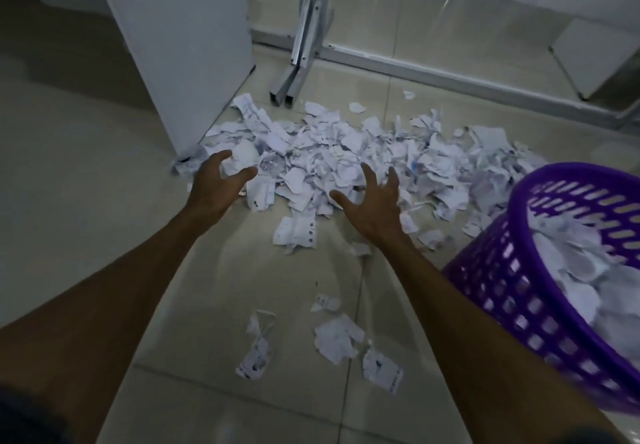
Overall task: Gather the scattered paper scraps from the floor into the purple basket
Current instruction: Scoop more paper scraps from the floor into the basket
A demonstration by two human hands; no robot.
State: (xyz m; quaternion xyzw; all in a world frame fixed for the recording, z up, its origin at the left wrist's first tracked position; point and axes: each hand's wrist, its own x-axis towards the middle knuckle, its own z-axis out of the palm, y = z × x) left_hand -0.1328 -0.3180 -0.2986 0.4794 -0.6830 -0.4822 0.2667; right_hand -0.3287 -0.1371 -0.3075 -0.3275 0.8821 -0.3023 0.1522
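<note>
Beneath the left hand [216,184] and right hand [374,206], crumpled matt paper scraps [346,156] with faint print are seen on a smooth, glossy tiled floor [86,201]. To the right of the right hand, a purple basket [512,291] of shiny perforated plastic is shown. Beyond both hands, brushed metal legs [301,49] and a smooth matt white panel [183,35] are seen.

A white cabinet panel [180,45] stands far left on the pale tiled floor [86,201]; grey metal frame legs [301,49] lean beside it, a rail [450,80] running right
</note>
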